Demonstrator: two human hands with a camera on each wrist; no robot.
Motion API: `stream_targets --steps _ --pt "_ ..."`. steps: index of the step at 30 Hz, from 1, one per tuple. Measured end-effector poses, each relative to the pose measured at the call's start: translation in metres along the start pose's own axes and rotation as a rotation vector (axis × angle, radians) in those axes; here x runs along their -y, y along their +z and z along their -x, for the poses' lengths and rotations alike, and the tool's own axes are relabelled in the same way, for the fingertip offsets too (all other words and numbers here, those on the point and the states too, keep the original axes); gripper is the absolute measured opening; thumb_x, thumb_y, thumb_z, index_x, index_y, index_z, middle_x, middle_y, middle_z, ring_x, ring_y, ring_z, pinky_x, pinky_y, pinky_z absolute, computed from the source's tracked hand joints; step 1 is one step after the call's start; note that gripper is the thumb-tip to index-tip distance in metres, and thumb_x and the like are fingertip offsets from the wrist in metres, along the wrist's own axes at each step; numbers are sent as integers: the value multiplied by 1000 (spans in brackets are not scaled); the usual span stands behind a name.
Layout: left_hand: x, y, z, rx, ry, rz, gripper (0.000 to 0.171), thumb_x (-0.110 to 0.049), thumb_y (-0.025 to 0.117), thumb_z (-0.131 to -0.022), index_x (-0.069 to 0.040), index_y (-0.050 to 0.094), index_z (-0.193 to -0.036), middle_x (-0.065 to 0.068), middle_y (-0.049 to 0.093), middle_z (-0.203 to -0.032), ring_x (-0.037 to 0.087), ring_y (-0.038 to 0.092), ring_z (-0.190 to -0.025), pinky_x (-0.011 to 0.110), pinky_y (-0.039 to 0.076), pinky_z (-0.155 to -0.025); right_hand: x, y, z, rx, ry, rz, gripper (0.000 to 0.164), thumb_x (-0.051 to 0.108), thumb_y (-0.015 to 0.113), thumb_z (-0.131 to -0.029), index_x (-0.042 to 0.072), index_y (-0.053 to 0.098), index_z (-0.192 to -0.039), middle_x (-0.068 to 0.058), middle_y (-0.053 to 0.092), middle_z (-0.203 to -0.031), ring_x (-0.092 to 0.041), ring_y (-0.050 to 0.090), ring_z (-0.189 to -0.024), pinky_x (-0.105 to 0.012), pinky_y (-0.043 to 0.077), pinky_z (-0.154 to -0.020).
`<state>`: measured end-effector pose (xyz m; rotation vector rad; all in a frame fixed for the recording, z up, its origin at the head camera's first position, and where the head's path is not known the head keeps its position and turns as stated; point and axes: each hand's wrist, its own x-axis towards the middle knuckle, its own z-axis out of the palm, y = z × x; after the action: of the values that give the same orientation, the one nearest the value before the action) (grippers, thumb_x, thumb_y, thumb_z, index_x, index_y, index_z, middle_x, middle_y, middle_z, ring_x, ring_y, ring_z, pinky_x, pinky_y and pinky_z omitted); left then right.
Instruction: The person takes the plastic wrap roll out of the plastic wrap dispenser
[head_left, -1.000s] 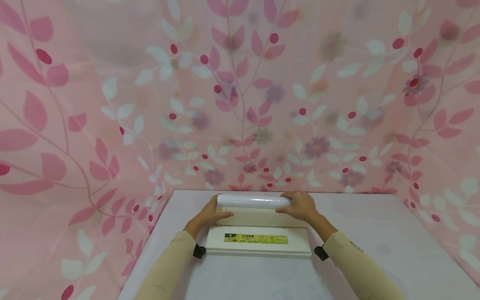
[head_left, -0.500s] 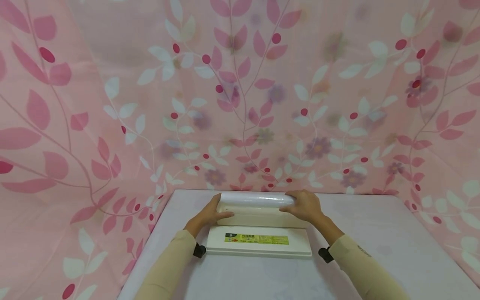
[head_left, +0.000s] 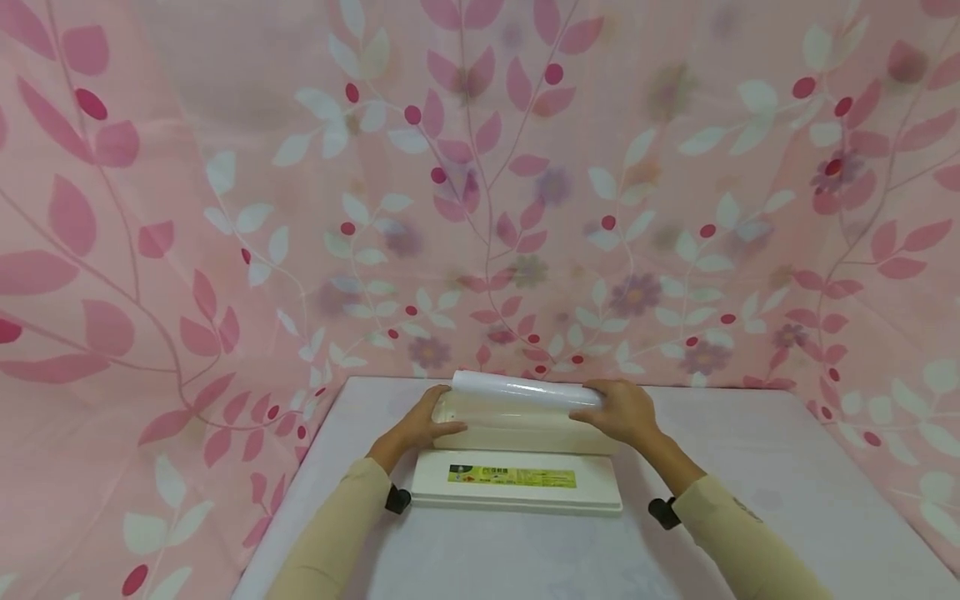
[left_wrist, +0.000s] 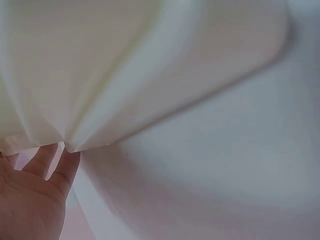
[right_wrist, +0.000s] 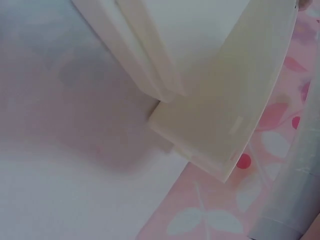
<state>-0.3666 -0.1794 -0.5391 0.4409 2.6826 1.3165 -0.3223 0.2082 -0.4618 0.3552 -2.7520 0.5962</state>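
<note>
A white cling film box stands opened out on the table, its cream back section (head_left: 517,437) raised behind a white front panel (head_left: 517,498) with a yellow-green label (head_left: 512,477). My left hand (head_left: 414,423) grips the left end of the back section, thumb in front and fingers behind. In the left wrist view, its fingers (left_wrist: 63,172) reach up to the box's edge. The glossy white cling film roll (head_left: 525,390) tilts above the back section, left end higher. My right hand (head_left: 624,410) grips the roll's right end. The right wrist view shows the roll (right_wrist: 295,185) apart from the box (right_wrist: 215,115).
A white cloth covers the table (head_left: 750,467), whose far edge lies just behind the box. Pink floral curtain (head_left: 480,208) hangs at the back and along both sides. Dark wrist camera mounts (head_left: 663,512) sit under the sleeves.
The roll has risen at its left end and slid right, away from the left hand. My right hand has moved right with it, while my left hand stays at the box.
</note>
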Motion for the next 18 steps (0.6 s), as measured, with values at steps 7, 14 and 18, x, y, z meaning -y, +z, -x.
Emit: stream_targets --steps 7,14,18 --pt "-4 -8 -2 8 26 -41 89 -46 81 -79 -11 35 -147 14 39 -150 32 44 -131 56 34 -111 0 -9 8 -48 35 31 60 52 84 -69 16 74 -116 -9 75 -108 -29 68 -90 -44 49 -69" --pt "-1 -5 0 6 8 -44 90 -49 81 -78 -14 35 -148 12 40 -150 31 44 -130 56 35 -111 -6 -18 18 -61 49 52 59 50 85 -67 14 74 -113 -9 75 -101 -26 66 -80 -41 46 -65" --pt "-1 -3 0 2 17 -47 90 -47 80 -79 -12 34 -149 13 37 -152 32 41 -135 57 33 -113 -15 -24 22 -82 54 66 59 51 85 -67 15 74 -113 -9 76 -99 -25 65 -78 -38 44 -61"
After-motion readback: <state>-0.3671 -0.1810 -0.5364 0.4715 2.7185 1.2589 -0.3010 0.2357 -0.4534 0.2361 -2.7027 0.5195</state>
